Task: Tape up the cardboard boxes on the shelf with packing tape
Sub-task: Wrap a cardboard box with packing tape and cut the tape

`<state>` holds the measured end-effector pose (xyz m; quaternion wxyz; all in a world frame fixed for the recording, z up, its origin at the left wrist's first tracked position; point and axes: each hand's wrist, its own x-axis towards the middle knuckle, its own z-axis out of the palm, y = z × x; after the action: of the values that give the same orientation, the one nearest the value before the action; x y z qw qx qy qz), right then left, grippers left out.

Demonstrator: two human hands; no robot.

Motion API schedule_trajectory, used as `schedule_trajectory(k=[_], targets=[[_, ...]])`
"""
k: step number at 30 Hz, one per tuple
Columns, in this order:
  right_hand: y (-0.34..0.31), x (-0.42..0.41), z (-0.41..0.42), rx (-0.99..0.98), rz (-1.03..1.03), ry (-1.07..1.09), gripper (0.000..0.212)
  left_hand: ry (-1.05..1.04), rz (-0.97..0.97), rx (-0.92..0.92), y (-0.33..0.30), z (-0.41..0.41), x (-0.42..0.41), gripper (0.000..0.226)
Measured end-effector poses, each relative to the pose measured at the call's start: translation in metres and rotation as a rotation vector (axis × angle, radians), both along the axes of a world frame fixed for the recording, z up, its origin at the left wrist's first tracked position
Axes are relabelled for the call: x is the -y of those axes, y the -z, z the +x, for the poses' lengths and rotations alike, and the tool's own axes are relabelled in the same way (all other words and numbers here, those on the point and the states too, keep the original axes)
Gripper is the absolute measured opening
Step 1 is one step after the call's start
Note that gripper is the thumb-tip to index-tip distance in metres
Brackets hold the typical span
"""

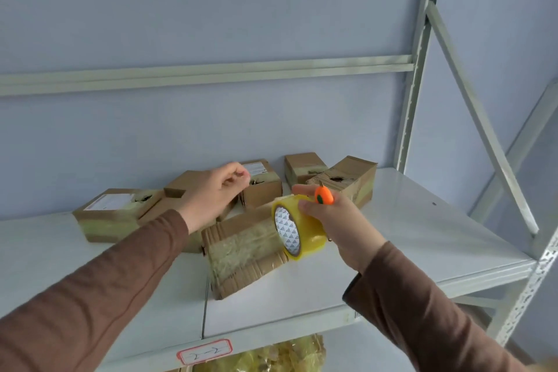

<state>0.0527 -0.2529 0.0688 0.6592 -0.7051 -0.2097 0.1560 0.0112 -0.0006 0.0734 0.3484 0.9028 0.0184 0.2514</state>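
Six cardboard boxes sit on a white metal shelf (422, 235) against a pale blue wall, the nearest box (241, 254) banded with yellowish tape across its top and front, as a person in brown sleeves reaches over them. Gripping a roll of yellow packing tape (297, 228) together with a small orange cutter (324, 196), the right hand (338, 220) holds the roll just above the nearest box's right end, while the left hand (211, 193), fingers curled with nothing visible in them, hovers over the box behind (178, 186)
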Motion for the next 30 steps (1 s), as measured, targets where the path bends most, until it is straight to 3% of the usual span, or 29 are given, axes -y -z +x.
schedule_trajectory(k=[2, 5, 7, 10, 12, 14, 16, 20, 24, 28, 30], targets=[[-0.007, -0.005, 0.012, -0.036, 0.020, 0.006, 0.023, 0.052, 0.415, -0.014, 0.000, -0.017, 0.013, 0.055], [-0.015, -0.025, 0.028, -0.032, 0.023, 0.000, 0.021, -0.015, 0.780, -0.352, 0.023, -0.023, 0.029, 0.100], [-0.019, -0.040, 0.037, -0.008, 0.006, -0.045, 0.023, -0.049, 0.793, -0.507, 0.036, -0.016, 0.020, 0.108], [-0.017, -0.059, 0.050, 0.009, -0.012, -0.111, 0.047, -0.049, 0.772, -0.586, 0.044, -0.004, 0.001, 0.091], [-0.010, -0.068, 0.055, 0.040, -0.068, -0.144, 0.045, -0.009, 0.683, -0.586, 0.044, 0.004, -0.007, 0.076], [-0.002, -0.074, 0.055, 0.078, -0.131, -0.167, 0.022, 0.011, 0.461, -0.562, 0.038, 0.013, -0.013, 0.057], [0.004, -0.076, 0.052, 0.083, -0.144, -0.123, 0.011, -0.002, 0.383, -0.534, 0.030, 0.020, -0.016, 0.043], [0.007, -0.075, 0.049, 0.004, -0.029, -0.049, 0.036, -0.073, 0.358, -0.440, 0.042, 0.026, -0.007, 0.027], [0.008, -0.056, 0.035, -0.036, 0.085, -0.002, 0.014, -0.021, 0.432, -0.482, 0.048, 0.027, -0.006, 0.056], [0.033, -0.021, 0.011, -0.097, 0.023, 0.020, 0.023, 0.061, 0.660, -0.564, 0.049, 0.030, -0.007, 0.071], [0.049, -0.005, 0.001, -0.162, -0.001, 0.025, 0.023, 0.059, 0.697, -0.616, 0.050, 0.031, -0.009, 0.094]])
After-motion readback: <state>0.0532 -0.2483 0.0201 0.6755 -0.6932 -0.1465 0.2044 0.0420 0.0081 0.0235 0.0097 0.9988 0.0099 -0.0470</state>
